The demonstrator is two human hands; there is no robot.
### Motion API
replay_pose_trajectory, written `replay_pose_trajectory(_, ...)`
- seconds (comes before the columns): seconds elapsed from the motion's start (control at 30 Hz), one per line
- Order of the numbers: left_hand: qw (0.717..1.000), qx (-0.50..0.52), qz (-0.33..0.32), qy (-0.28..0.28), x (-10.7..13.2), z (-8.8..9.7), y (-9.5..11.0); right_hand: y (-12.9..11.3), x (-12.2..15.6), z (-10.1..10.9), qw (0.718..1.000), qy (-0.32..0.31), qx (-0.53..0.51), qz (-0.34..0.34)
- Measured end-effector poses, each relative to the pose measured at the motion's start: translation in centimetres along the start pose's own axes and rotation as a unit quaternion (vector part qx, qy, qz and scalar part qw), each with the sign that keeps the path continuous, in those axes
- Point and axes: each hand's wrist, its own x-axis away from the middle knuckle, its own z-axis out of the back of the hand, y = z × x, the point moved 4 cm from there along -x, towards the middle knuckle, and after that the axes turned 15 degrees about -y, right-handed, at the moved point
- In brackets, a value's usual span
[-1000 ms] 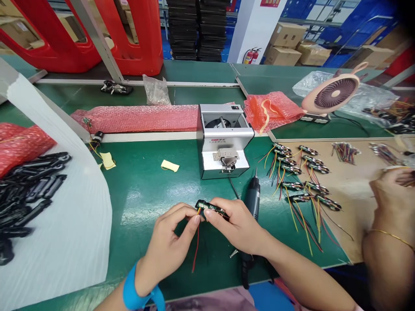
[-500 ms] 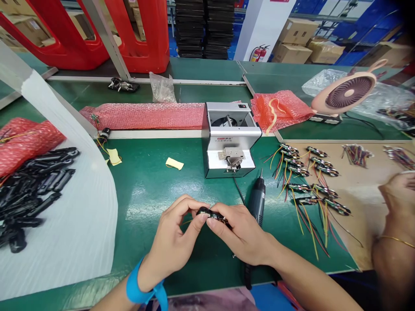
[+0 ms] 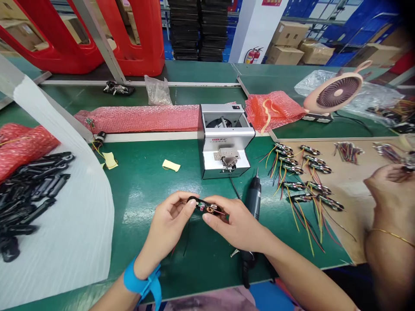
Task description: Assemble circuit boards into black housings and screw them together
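Note:
Both my hands pinch one small black part with a circuit board and thin wires point(image 3: 205, 206) above the green table point(image 3: 142, 185). My left hand point(image 3: 168, 229), with a blue wrist strap, grips its left end between thumb and fingers. My right hand point(image 3: 238, 224) holds the right end, fingers closed on it. Dark and red wires hang below the part. A black electric screwdriver point(image 3: 253, 203) lies just right of my right hand, its tip pointing at the silver screw feeder box point(image 3: 225, 144).
Several wired boards point(image 3: 301, 181) lie on a brown sheet at right, where another person's hand point(image 3: 389, 190) works. Black plastic shells point(image 3: 29, 190) are piled on white foam at left. Red bubble wrap point(image 3: 139, 117), a pink fan point(image 3: 333, 93) and yellow tape pieces point(image 3: 170, 165) lie farther back.
The part has been turned between my fingers and lifted slightly; its wires now hang darker and shorter below. The other person's hand at right shifted a little.

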Motion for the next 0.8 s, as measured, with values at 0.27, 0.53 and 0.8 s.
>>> replay_pose_trajectory(0.27,1.0,0.008,-0.011,0.021,-0.1,0.3,-0.4,0.5,0.0,-0.1,0.987,-0.012,-0.157,0.03)
replay_pose_trajectory(0.53,0.998,0.068,-0.006,0.015,-0.7,0.2,-1.7,1.2,-0.7,-0.2,0.983,-0.019,-0.184,0.005)
replay_pose_trajectory(0.8,0.997,0.076,-0.003,-0.021,-0.4,0.2,-0.9,1.3,-0.8,-0.2,0.944,-0.075,-0.318,0.05)
